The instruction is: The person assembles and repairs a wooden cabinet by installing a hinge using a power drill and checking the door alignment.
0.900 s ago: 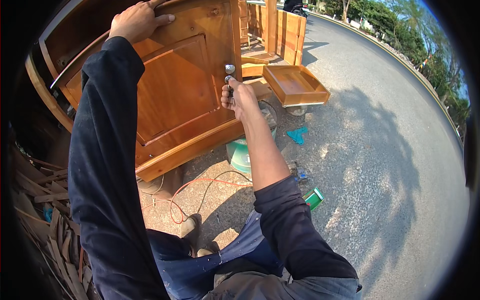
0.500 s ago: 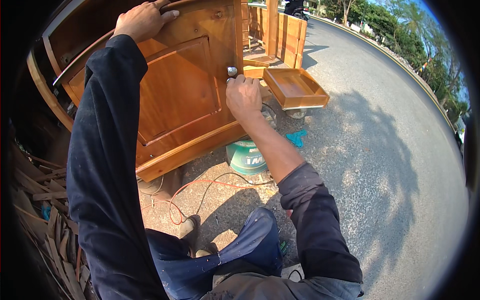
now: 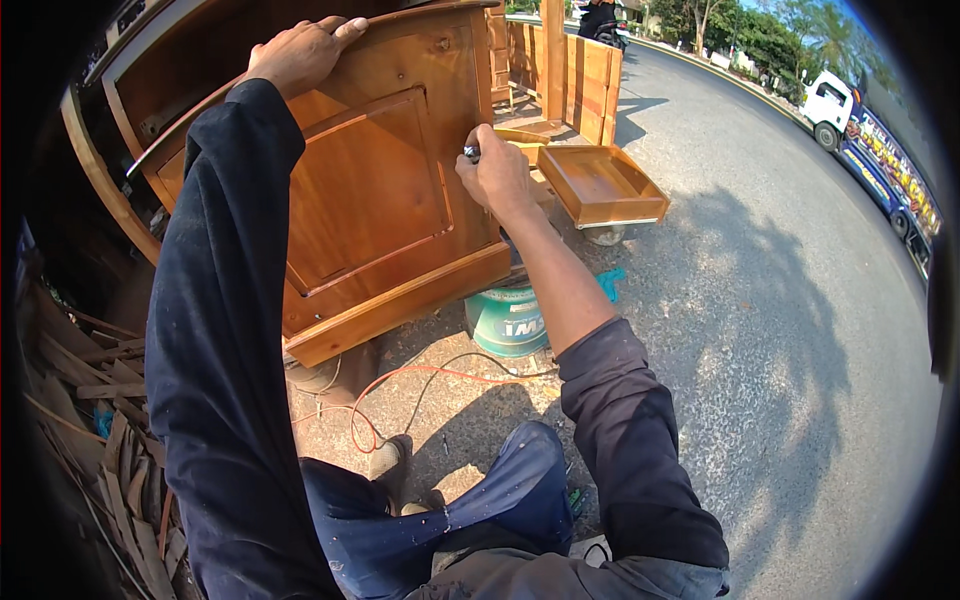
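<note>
A varnished wooden cabinet [image 3: 370,190] with a raised front panel stands before me, tilted in the view. My left hand [image 3: 300,55] grips its top edge, thumb lying along the edge and the fingertips hidden behind. My right hand [image 3: 495,175] is closed around a small silver knob [image 3: 471,153] near the right edge of the panelled face. Only a bit of the knob shows between thumb and forefinger; the hand covers the rest.
A wooden drawer [image 3: 603,187] sits right of the cabinet, with larger wooden furniture [image 3: 590,90] behind. Below are a green bucket [image 3: 508,325], a teal cloth [image 3: 611,284] and an orange cord [image 3: 440,370]. Wood scraps [image 3: 125,470] lie left. A truck [image 3: 850,130] is on the road.
My right hand has moved up onto the silver knob, which showed above it before. My left hand keeps its hold on the top edge. A truck has come into view at right.
</note>
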Demonstrator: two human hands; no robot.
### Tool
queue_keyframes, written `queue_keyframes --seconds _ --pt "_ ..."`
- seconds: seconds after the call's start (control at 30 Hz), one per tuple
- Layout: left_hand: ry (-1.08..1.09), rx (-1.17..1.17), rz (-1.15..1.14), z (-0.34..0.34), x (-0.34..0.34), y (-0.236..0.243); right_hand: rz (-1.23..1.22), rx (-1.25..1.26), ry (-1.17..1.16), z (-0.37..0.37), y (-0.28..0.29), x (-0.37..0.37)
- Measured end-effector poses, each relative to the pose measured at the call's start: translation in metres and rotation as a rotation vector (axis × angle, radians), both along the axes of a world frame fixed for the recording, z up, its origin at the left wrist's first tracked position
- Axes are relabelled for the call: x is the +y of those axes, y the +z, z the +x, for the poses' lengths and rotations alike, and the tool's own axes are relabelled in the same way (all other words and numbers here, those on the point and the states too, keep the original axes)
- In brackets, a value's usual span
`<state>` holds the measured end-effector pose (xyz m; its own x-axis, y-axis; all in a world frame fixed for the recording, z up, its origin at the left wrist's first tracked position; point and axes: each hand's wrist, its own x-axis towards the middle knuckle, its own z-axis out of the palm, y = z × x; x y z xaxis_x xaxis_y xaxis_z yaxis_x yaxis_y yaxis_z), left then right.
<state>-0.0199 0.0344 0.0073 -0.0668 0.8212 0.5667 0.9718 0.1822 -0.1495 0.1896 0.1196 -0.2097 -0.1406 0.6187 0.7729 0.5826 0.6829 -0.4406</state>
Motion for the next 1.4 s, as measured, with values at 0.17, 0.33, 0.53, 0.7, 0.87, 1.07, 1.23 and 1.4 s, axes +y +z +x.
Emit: queue_keyframes --seconds 0.17,0.33,0.53,0.7,0.87,1.07,1.23,1.4 --pt "-0.016 -0.111 -0.085 -0.014 0.008 0.015 0.053 0.106 -0.001 0.001 -0.005 -0.026" --pt "-0.252 -0.308 -0.227 0.002 0.000 0.018 0.254 -0.124 -0.143 0.049 -0.002 -0.129" --pt "-0.481 -0.931 -0.308 -0.016 -0.042 0.041 0.290 -0.086 -0.042 0.062 -0.021 -0.236" --pt "-0.522 -0.897 -0.411 -0.024 -0.043 0.042 0.270 -0.072 -0.074 0.055 -0.019 -0.222" --pt "-0.573 -0.852 -0.441 -0.021 -0.024 0.028 0.222 0.049 -0.229 0.028 -0.030 -0.109" --pt "-0.434 -0.500 -0.319 -0.013 -0.020 0.017 0.064 0.211 -0.321 -0.014 -0.015 -0.049" --pt "-0.310 -0.313 -0.206 0.015 -0.019 0.008 0.002 0.276 -0.298 -0.018 -0.012 -0.037" --pt "-0.295 -0.369 -0.200 0.012 -0.014 0.007 0.015 0.330 -0.253 -0.022 -0.014 -0.032"
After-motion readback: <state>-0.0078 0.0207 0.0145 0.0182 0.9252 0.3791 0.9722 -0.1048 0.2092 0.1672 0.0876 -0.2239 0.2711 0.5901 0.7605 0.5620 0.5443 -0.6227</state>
